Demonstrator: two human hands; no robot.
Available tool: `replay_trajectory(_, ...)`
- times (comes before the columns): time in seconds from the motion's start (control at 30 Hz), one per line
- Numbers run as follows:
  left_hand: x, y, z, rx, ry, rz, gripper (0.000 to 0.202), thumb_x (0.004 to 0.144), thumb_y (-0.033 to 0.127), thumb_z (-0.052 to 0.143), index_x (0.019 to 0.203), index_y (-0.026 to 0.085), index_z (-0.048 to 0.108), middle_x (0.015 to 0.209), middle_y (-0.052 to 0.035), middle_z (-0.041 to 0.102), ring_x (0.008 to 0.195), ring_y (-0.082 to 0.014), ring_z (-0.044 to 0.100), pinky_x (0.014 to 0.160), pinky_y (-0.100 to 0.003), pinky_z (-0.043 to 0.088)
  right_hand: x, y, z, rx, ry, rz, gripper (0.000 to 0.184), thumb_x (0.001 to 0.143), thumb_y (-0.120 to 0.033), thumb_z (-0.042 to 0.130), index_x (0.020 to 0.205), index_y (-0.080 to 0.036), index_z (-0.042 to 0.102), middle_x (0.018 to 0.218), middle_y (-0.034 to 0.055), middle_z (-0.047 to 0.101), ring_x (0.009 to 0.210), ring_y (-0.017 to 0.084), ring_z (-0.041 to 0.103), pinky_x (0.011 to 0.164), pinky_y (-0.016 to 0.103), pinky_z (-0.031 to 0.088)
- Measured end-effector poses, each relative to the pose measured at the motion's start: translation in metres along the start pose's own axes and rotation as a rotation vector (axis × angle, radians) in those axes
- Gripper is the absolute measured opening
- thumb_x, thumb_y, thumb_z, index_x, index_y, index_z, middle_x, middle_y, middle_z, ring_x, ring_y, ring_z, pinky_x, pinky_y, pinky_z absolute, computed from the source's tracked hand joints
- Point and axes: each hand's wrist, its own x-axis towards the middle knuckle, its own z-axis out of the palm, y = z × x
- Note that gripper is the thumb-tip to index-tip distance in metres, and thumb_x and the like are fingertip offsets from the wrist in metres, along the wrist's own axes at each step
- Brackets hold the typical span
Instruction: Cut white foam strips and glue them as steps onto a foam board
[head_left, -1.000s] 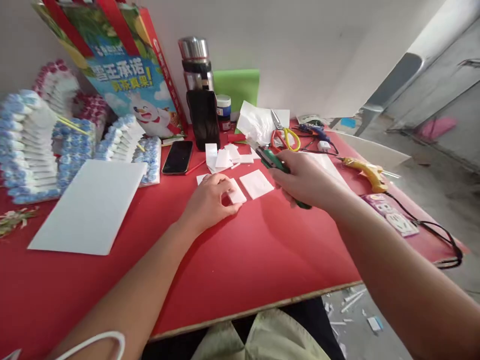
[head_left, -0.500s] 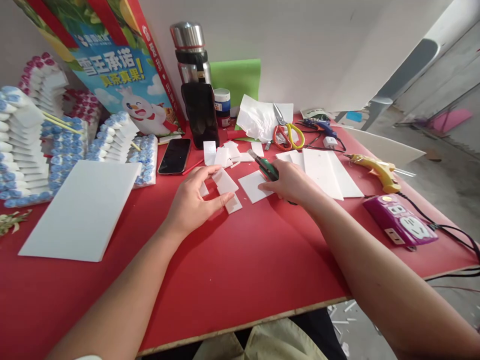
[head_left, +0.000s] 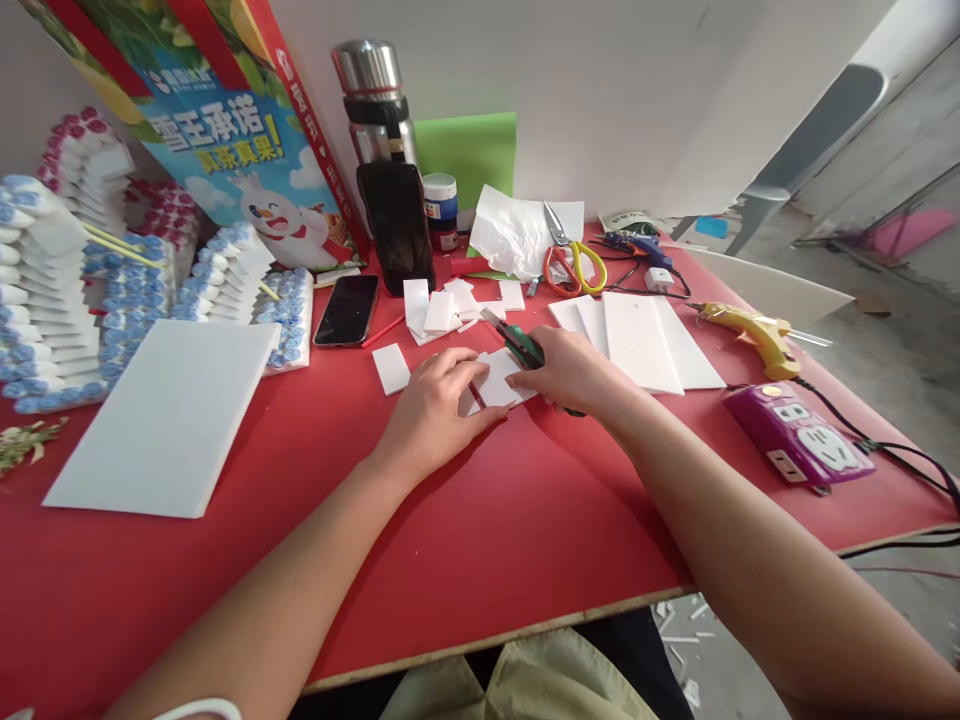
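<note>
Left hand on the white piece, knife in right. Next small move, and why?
Probably lower the green knife onto the white piece and draw a cut toward the body. The left hand lies flat on that piece, pinning it to the red table. The right hand grips the knife beside it, tip angled past its far edge.

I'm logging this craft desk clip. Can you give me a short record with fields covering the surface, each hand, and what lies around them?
surface: red table
left hand: open, fingers resting on a white square piece
right hand: closed around a green knife, close to that piece
right side: white strips, yellow glue gun, purple power strip
back: scissors, phone
left side: large white sheet
</note>
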Motion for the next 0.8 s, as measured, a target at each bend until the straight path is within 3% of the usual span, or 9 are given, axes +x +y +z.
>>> replay_trajectory(0.13, 0.000, 0.002, -0.004, 0.046, -0.027, 0.025, 0.036, 0.084, 0.043, 0.078, 0.110, 0.019, 0.069, 0.127, -0.0113, 0.066, 0.119, -0.0309, 0.062, 0.100, -0.048, 0.053, -0.001, -0.001, -0.001, 0.001, 0.000, -0.011, 0.036, 0.075, -0.040, 0.074, 0.086, -0.024, 0.044, 0.064, -0.0007, 0.059, 0.043, 0.018, 0.059, 0.035, 0.029, 0.040)
replay_trajectory(0.33, 0.000, -0.002, 0.000, 0.034, -0.009, 0.052, 0.033, 0.086, 0.041, 0.076, 0.110, 0.020, 0.069, 0.127, -0.0112, 0.066, 0.120, -0.0309, 0.061, 0.098, -0.046, 0.054, -0.003, 0.002, -0.006, 0.036, -0.075, -0.052, 0.023, 0.078, -0.030, 0.067, 0.083, -0.024, 0.045, 0.056, -0.0021, 0.059, 0.042, 0.017, 0.057, 0.036, 0.028, 0.040)
replay_trajectory(0.6, 0.000, -0.005, 0.002, 0.003, 0.009, 0.078, 0.037, 0.085, 0.046, 0.077, 0.109, 0.018, 0.072, 0.126, -0.0133, 0.066, 0.119, -0.0308, 0.061, 0.098, -0.046, 0.054, -0.005, 0.000, -0.015, 0.159, -0.101, -0.033, 0.017, 0.072, -0.021, 0.069, 0.076, -0.022, 0.052, 0.056, 0.0006, 0.066, 0.050, 0.019, 0.060, 0.042, 0.028, 0.038)
replay_trajectory(0.8, 0.000, -0.004, 0.000, -0.002, -0.021, 0.061, 0.037, 0.085, 0.045, 0.076, 0.112, 0.020, 0.073, 0.127, -0.0129, 0.066, 0.120, -0.0309, 0.060, 0.099, -0.048, 0.054, -0.004, 0.008, -0.019, 0.220, 0.018, 0.021, 0.024, 0.081, -0.039, 0.068, 0.084, -0.024, 0.050, 0.054, -0.0013, 0.059, 0.045, 0.017, 0.053, 0.042, 0.029, 0.035)
